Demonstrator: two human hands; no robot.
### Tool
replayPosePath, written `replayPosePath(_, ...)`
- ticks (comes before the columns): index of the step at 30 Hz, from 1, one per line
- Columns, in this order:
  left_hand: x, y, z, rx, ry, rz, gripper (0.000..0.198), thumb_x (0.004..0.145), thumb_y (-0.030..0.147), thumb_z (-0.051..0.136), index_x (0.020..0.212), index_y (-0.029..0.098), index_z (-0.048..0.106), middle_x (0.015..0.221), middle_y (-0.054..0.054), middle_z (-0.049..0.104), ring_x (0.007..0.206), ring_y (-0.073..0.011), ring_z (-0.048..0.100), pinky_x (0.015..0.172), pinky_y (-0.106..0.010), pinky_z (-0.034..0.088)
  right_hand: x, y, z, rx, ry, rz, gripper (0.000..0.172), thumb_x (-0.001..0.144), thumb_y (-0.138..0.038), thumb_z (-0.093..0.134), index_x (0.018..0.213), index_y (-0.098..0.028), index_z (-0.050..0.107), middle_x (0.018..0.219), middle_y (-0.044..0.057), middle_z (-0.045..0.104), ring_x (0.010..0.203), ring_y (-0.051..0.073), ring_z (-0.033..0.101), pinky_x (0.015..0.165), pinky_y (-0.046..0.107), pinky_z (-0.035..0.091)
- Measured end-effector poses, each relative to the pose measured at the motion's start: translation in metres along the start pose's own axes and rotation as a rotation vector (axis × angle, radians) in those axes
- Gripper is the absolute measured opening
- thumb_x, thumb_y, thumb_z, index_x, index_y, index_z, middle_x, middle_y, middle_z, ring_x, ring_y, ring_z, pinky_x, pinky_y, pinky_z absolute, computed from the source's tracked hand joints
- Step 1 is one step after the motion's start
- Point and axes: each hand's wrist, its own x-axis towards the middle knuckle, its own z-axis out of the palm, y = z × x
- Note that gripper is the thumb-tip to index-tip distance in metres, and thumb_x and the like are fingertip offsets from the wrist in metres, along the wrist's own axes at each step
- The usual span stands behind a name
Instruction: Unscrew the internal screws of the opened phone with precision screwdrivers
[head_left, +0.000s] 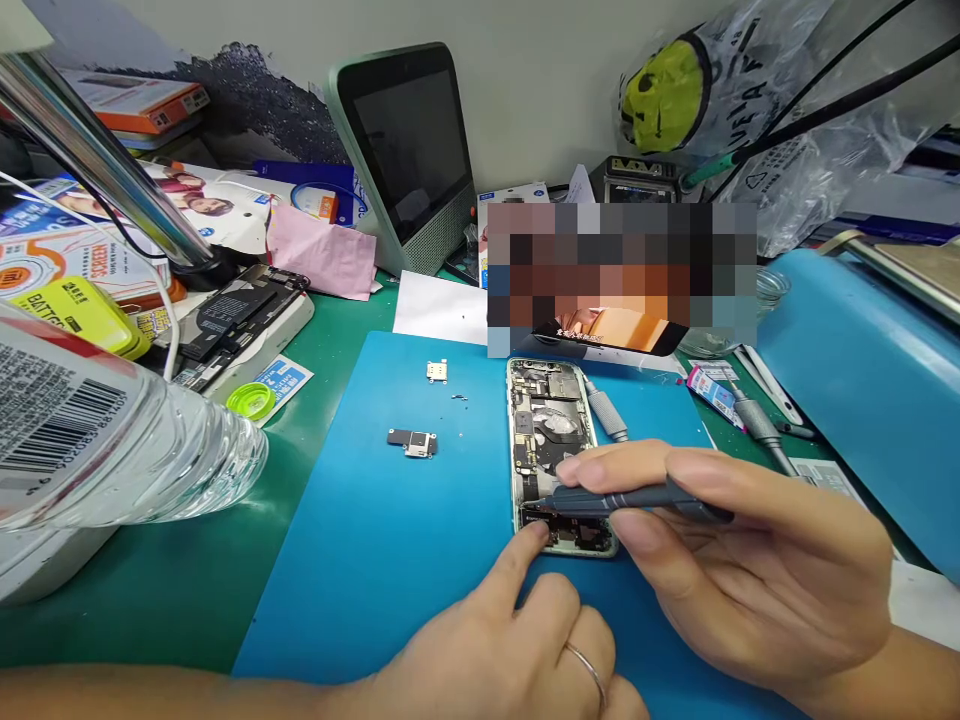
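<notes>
An opened phone [551, 420] with its circuit boards showing lies upright on the blue mat [390, 540]. My right hand [750, 570] grips a dark screwdriver [637, 498] whose tip rests on the phone's lower part. My left hand [517, 640], with a ring on one finger, is mostly curled; its index fingertip presses the phone's bottom left corner. Two small loose metal parts [412, 442] [436, 371] lie on the mat to the left of the phone.
A clear plastic bottle [112, 440] lies at the left beside a green cap [251, 400]. Another opened phone [240, 320] sits behind it. A grey smart display [409, 150] stands at the back. More screwdrivers [757, 420] and a blue tray [862, 370] are at the right.
</notes>
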Motion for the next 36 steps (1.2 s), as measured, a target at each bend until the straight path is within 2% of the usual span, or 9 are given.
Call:
replayPosePath(9,0.0007,-0.0007,0.0014,-0.013,0.013,-0.001,0.026,0.089,0.025,0.062,0.068,0.023,0.046,0.063,0.004,0.046,0.056,-0.0148,0.039,0.094,-0.043,0.052,-0.0035,0.0014,0.0009,-0.041,-0.012,0.009,0.071,0.079,0.008,0.063,0.138,-0.031,0.054,0.109,0.003,0.077,0.097,0.019,0.076,0.091,0.037,0.068)
replayPosePath(18,-0.0024,-0.0018,0.0027,0.002,-0.003,0.031,0.025,0.094,0.025,0.055,0.07,0.022,0.048,0.064,0.004,0.046,0.056,-0.0146,0.04,0.092,-0.043,0.053,-0.0023,0.0032,0.0035,0.002,-0.007,0.01,0.073,0.077,0.011,0.064,0.138,-0.028,0.056,0.112,0.002,0.076,0.099,0.017,0.075,0.095,0.031,0.065)
replayPosePath(30,-0.0014,-0.0031,0.0023,-0.017,-0.001,0.028,0.026,0.094,0.025,0.055,0.07,0.021,0.047,0.065,0.003,0.048,0.057,-0.0147,0.04,0.093,-0.045,0.051,-0.0049,0.0059,0.004,0.012,0.015,-0.01,0.074,0.076,0.011,0.064,0.138,-0.029,0.057,0.114,0.001,0.076,0.099,0.018,0.075,0.093,0.036,0.066)
replayPosePath(36,-0.0019,-0.0023,0.0016,-0.023,0.002,0.014,0.026,0.093,0.025,0.056,0.069,0.021,0.046,0.065,0.003,0.047,0.057,-0.015,0.04,0.093,-0.045,0.051,-0.0071,0.0072,0.0012,-0.014,-0.046,0.007,0.077,0.078,0.009,0.065,0.143,-0.031,0.052,0.119,0.002,0.074,0.104,0.019,0.074,0.092,0.035,0.067)
